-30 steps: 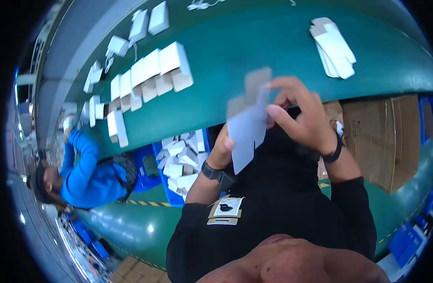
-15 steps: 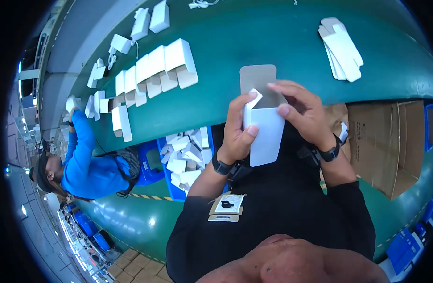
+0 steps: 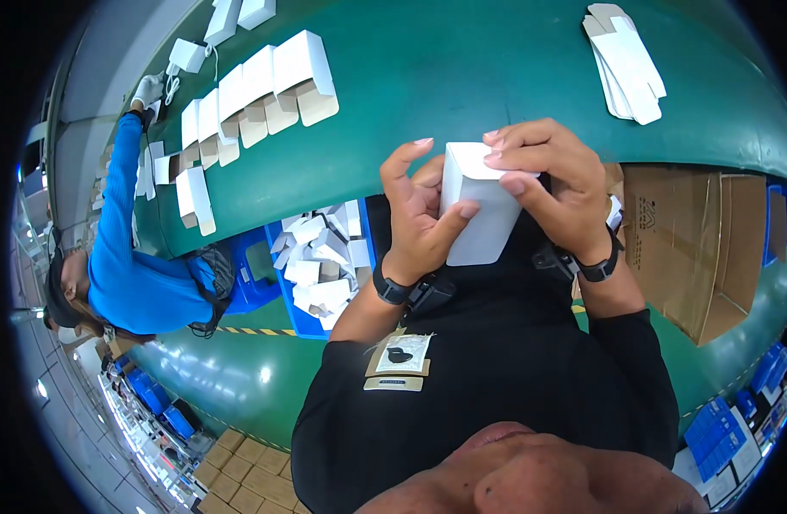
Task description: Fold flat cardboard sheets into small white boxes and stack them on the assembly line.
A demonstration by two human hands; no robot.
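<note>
A small white carton stands upright between my two hands, just in front of the green bench's near edge. Its top flap is folded over and covers the opening. My left hand grips the carton's left side, the thumb on its front face and the index finger raised off it. On the top flap and upper right edge press the fingers and thumb of my right hand. Whatever the carton contains is hidden. To the left on the bench runs a row of white cartons with open flaps.
Flat white cartons lie stacked at the far right of the green bench. Below it are a blue bin of white cartons and a large brown cardboard box. A co-worker in blue reaches toward white items with cables at left.
The carton's raised top flap has been folded down over its opening. My left index finger has lifted away. The co-worker's arm has stretched farther along the bench.
</note>
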